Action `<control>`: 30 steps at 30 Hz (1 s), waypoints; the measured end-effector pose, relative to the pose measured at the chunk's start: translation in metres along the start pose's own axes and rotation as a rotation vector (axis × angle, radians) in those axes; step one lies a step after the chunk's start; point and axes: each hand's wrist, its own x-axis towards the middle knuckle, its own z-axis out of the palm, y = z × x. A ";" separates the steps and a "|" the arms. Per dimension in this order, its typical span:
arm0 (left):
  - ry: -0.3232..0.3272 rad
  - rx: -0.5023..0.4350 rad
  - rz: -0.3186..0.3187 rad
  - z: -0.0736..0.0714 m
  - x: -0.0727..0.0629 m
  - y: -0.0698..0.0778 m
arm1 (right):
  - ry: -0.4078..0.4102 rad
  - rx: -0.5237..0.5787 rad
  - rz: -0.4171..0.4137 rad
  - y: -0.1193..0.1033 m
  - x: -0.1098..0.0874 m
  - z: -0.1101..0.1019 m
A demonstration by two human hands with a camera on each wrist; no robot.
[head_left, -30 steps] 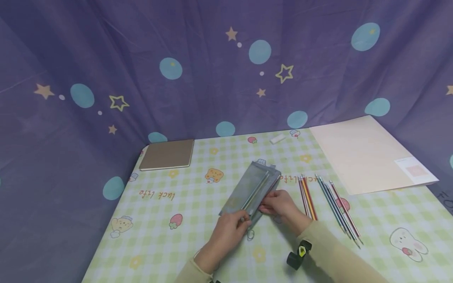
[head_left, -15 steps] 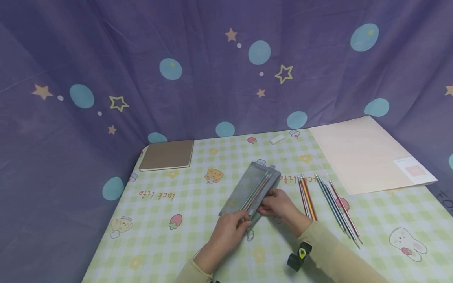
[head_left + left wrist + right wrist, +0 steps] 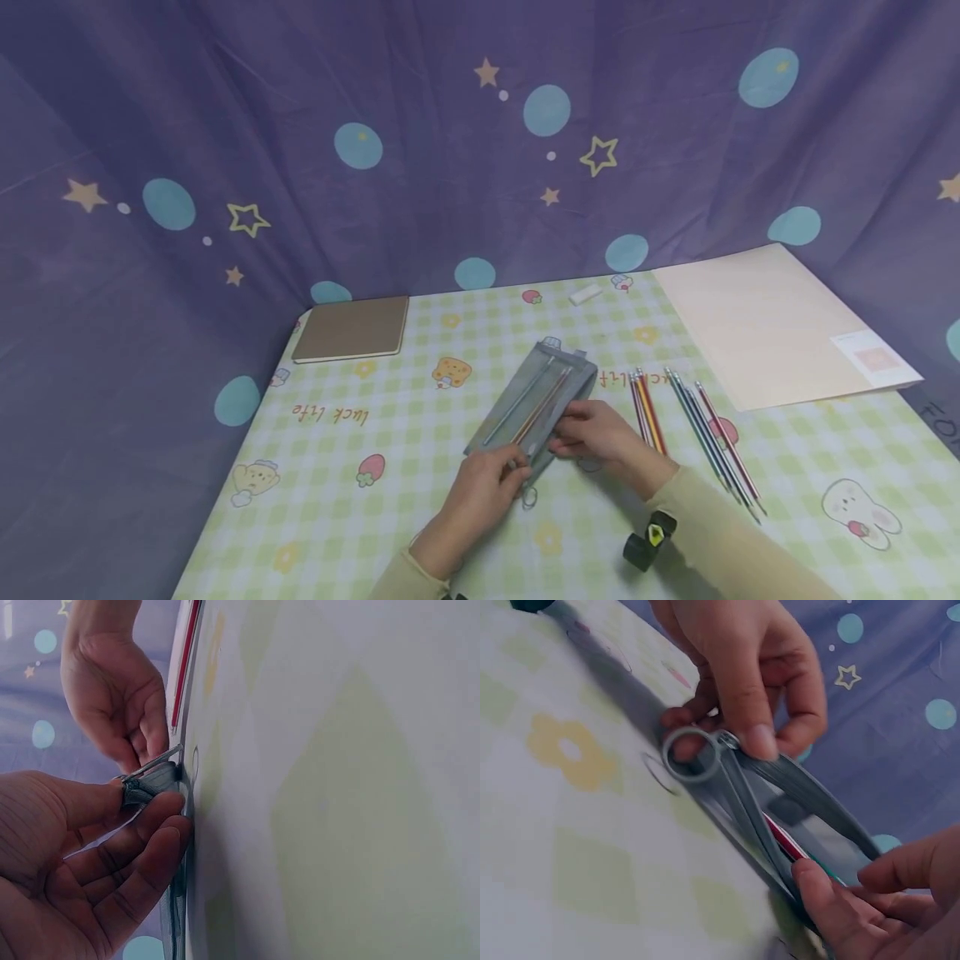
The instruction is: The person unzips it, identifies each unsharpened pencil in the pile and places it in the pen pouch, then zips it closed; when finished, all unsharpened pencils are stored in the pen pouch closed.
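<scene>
A grey-green see-through zip pencil pouch [image 3: 536, 398] lies slanted on the table, with a teal pencil [image 3: 517, 402] and reddish pencils [image 3: 542, 407] showing through it. My left hand [image 3: 480, 490] pinches its near end, beside the zip's ring pull [image 3: 692, 755]. At the pouch's right side, the thumb and fingers of my right hand [image 3: 596, 433] grip the edges of the unzipped opening. Between those edges, a red pencil [image 3: 784, 836] shows in the right wrist view. The right fingertips are partly hidden in the head view.
Right of the pouch lie a red-and-yellow pencil group [image 3: 648, 412] and a teal-and-red one [image 3: 712, 442]. A large cream sheet [image 3: 765, 325] covers the back right. A white eraser [image 3: 586, 294] and a brown notebook [image 3: 351, 327] sit towards the back, before a purple curtain [image 3: 420, 217].
Reddish pencils have come into view inside the pouch, and the teal pencil has shifted left, apart from them. Both hands stay at nearly the same places on the pouch.
</scene>
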 end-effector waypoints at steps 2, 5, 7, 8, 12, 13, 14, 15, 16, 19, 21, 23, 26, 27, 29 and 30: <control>0.007 -0.002 0.008 0.000 0.000 0.000 | -0.017 -0.019 -0.024 -0.003 -0.004 -0.008; 0.004 -0.005 0.004 0.000 0.000 0.000 | -0.018 -0.081 -0.052 -0.008 -0.009 -0.022; 0.002 -0.003 0.003 0.000 0.000 0.000 | -0.008 -0.127 -0.067 -0.012 -0.013 -0.033; 0.002 -0.003 0.005 0.000 0.000 0.000 | 0.003 -0.158 -0.071 -0.013 -0.015 -0.039; 0.005 -0.003 0.011 0.000 0.000 0.000 | 0.109 -0.292 -0.065 -0.018 -0.021 -0.061; 0.006 -0.001 0.011 0.000 0.000 0.000 | 0.135 -0.329 -0.063 -0.018 -0.023 -0.066; 0.005 0.000 0.009 0.000 0.000 0.000 | 0.160 -0.360 -0.057 -0.018 -0.025 -0.071; 0.001 0.002 0.003 0.000 0.000 0.000 | 0.184 -0.385 -0.051 -0.018 -0.026 -0.075; -0.003 0.003 -0.004 0.000 0.000 0.000 | 0.204 -0.407 -0.044 -0.018 -0.027 -0.079; -0.015 0.003 -0.020 -0.001 0.000 0.001 | 0.253 -0.484 -0.025 -0.016 -0.031 -0.089; -0.020 0.000 -0.028 -0.001 0.000 0.001 | 0.294 -0.546 -0.019 -0.014 -0.032 -0.095; -0.017 0.001 -0.028 -0.001 0.000 0.001 | 0.330 -0.616 -0.013 -0.012 -0.033 -0.099; -0.009 0.005 -0.023 -0.001 0.000 0.001 | 0.365 -0.714 -0.013 -0.010 -0.034 -0.103; -0.007 0.007 -0.021 0.000 0.000 0.001 | 0.366 -0.736 -0.009 -0.009 -0.035 -0.104; -0.004 0.007 -0.018 0.000 0.000 0.001 | 0.366 -0.774 0.005 -0.009 -0.035 -0.105; -0.004 0.007 -0.017 0.000 0.000 0.001 | 0.365 -0.791 0.016 -0.008 -0.035 -0.106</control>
